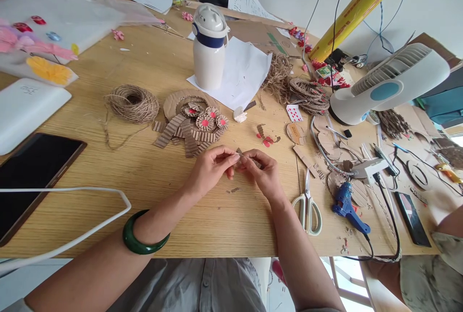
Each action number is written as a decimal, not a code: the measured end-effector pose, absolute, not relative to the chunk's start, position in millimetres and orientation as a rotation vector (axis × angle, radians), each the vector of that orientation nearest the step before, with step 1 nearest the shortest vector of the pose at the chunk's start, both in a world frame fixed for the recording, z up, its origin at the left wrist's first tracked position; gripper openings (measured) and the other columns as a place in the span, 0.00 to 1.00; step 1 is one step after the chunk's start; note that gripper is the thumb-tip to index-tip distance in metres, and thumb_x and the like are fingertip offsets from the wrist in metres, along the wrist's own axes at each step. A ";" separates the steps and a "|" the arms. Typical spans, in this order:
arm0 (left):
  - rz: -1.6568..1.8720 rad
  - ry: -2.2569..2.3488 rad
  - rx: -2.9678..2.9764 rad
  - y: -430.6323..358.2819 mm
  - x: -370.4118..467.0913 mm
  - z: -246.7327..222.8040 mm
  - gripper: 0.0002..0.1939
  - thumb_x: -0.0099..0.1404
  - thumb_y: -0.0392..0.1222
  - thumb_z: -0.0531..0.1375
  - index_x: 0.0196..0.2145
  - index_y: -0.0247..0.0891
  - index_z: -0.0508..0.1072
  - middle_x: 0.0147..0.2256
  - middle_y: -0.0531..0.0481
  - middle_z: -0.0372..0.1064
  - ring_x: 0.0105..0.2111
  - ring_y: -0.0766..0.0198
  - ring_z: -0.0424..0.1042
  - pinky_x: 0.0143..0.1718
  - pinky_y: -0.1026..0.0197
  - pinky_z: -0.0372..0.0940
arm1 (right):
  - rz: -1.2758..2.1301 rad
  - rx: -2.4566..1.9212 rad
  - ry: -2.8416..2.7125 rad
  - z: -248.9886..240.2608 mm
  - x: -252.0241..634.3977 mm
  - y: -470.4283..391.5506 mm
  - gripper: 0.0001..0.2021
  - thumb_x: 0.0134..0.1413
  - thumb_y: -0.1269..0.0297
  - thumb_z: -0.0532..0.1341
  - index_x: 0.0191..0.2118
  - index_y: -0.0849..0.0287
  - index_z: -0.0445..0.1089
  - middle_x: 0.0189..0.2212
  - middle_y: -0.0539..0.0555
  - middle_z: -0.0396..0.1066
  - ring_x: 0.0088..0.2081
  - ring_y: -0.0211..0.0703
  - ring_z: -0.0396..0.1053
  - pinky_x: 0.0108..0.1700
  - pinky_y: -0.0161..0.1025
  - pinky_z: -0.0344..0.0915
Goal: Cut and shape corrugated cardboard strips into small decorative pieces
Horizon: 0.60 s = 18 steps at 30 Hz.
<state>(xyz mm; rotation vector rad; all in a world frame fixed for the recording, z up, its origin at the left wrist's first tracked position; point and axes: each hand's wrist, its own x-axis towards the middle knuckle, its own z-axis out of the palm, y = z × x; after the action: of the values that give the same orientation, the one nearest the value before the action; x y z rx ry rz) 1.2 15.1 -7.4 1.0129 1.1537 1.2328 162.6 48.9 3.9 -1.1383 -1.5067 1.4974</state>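
Note:
My left hand (217,165) and my right hand (261,169) meet over the table, thumbs and fingers pinched together. Between the fingertips is a small brown cardboard piece (239,151), mostly hidden by the fingers. A few cardboard scraps (234,190) lie below the hands. Just beyond my left hand sits a cardboard wreath (173,104) with corrugated strips and rosettes with red centres (205,122). Past my right hand lie red petals and brown cardboard bits (266,139). Scissors (307,206) with pale handles rest to the right of my right forearm.
A twine coil (133,103) and a white bottle (210,51) stand beyond the hands. At right are a blue glue gun (349,206), cables, a power strip (369,168) and a fan (390,80). A tablet (36,172) lies left. Another person's arm (450,225) shows far right.

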 end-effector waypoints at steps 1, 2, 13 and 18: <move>1.231 1.128 0.976 15.7 1.3 -7.5 0.10 0.63 0.46 0.64 0.31 0.36 0.74 0.20 0.56 0.68 0.19 0.71 0.66 0.25 0.66 0.64 | 1.525 -1.143 -1.480 4.2 162.9 49.1 0.14 0.53 0.51 0.66 0.31 0.58 0.72 0.26 0.50 0.72 0.29 0.39 0.70 0.35 0.36 0.68; 1.227 1.102 0.940 16.2 1.5 -7.3 0.10 0.62 0.46 0.64 0.30 0.36 0.74 0.19 0.57 0.67 0.19 0.71 0.66 0.24 0.66 0.63 | 1.553 -1.147 -1.455 4.4 163.1 49.4 0.14 0.52 0.51 0.67 0.30 0.58 0.72 0.26 0.50 0.72 0.29 0.39 0.71 0.36 0.37 0.69; 1.255 1.194 0.937 15.3 1.8 -9.5 0.10 0.62 0.46 0.64 0.29 0.36 0.75 0.19 0.56 0.65 0.17 0.71 0.63 0.21 0.66 0.61 | 1.331 -1.129 -1.474 4.5 159.6 49.5 0.10 0.51 0.60 0.65 0.25 0.57 0.69 0.32 0.52 0.70 0.33 0.40 0.69 0.38 0.38 0.69; 1.259 1.210 0.927 16.6 0.0 -10.6 0.11 0.61 0.47 0.65 0.29 0.36 0.75 0.20 0.55 0.67 0.17 0.71 0.64 0.21 0.66 0.62 | 1.446 -1.156 -1.388 6.5 161.1 48.6 0.09 0.50 0.59 0.67 0.27 0.59 0.70 0.34 0.54 0.74 0.31 0.40 0.72 0.37 0.39 0.72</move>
<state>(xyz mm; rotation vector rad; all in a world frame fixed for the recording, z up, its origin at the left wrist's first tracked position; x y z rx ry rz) 0.0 16.6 -10.6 0.9266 1.2096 1.2592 161.1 48.6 6.5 -1.1563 -1.3879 1.4458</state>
